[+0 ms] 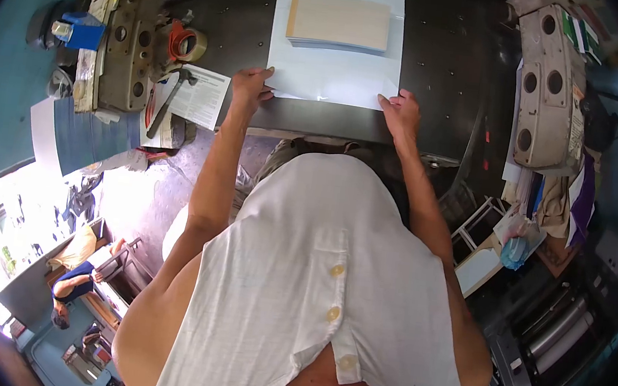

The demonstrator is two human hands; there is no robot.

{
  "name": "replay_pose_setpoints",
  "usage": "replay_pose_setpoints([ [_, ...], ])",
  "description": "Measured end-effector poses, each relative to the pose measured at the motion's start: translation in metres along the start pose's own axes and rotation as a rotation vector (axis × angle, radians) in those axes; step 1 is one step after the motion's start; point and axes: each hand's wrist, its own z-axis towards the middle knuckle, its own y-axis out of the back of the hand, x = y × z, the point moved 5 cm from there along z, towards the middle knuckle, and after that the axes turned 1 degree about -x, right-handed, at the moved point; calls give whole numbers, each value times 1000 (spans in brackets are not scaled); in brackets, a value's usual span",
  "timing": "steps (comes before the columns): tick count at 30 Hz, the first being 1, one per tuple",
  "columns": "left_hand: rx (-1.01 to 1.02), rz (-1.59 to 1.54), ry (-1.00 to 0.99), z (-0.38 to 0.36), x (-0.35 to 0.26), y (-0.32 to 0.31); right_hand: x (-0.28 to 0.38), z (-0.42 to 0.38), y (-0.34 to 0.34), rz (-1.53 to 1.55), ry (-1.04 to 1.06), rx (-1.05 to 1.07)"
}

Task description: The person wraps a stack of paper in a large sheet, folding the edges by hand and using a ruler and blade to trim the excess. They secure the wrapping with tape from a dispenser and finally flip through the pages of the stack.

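Note:
A large white paper sheet [329, 74] lies on the dark worktable [444, 49], its near edge close to the table's front. On the sheet rests a stack of pads or booklets [340, 21] with a tan cover and a darker band along its left end. My left hand [251, 87] is closed at the sheet's near left corner, thumb uppermost. At the near right corner my right hand [400, 114] pinches the sheet, its thumb over the edge. The undersides of both grips are hidden.
Left of the sheet are a hammer [168, 103], a printed page [202, 97] and a tape dispenser [185, 43]. Metal machine frames with round holes stand at the left [133, 39] and right [549, 90]. Another person [73, 285] sits far behind at lower left.

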Motion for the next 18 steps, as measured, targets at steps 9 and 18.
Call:
replay_pose_setpoints([
  [9,339,-219,18,3,0,-19,-1,9,-3,13,1,-75],
  [18,357,-250,-79,8,-55,-32,3,6,-1,150,-58,-124],
])
